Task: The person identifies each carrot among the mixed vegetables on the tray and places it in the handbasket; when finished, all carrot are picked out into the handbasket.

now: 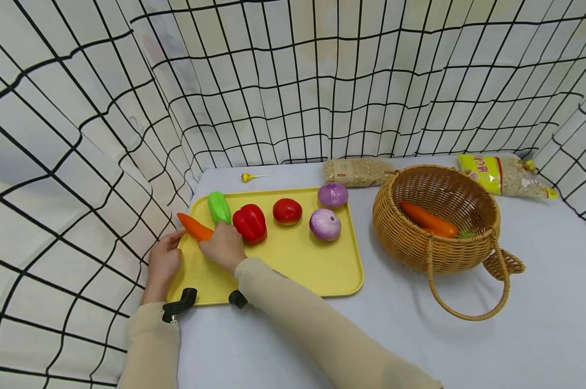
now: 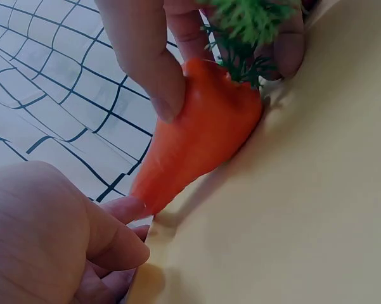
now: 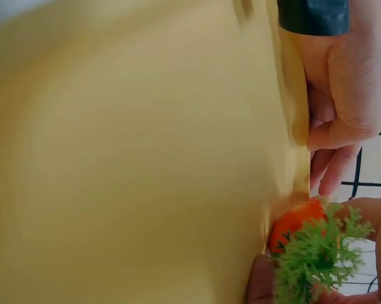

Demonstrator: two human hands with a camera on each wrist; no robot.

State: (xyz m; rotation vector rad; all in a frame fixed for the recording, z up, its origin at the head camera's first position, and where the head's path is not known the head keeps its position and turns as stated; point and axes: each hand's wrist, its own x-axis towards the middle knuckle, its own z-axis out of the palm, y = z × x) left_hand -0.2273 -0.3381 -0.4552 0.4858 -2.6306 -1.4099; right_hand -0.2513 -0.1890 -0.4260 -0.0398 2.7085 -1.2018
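Observation:
An orange toy carrot (image 1: 194,227) with a leafy green top (image 3: 320,253) lies at the left rim of the yellow tray (image 1: 297,275). My right hand (image 1: 224,247) grips its thick end, thumb on one side and fingers on the other. At the tray's left edge, my left hand (image 1: 164,263) holds the rim between thumb and fingers; in the left wrist view a fingertip meets the carrot's tip. Close to the right hand are a green pepper (image 1: 219,207) and a red bell pepper (image 1: 250,223). A tomato (image 1: 287,211) and two purple onions (image 1: 325,225) sit farther right.
Right of the tray stands a wicker basket (image 1: 404,246) with carrots (image 1: 428,219) inside, its handle (image 1: 467,316) hanging forward. Behind lie a bag of grains (image 1: 358,172), a yellow-labelled bag (image 1: 506,175) and a lollipop (image 1: 246,177). Grid-patterned cloth walls (image 1: 297,81) enclose the table.

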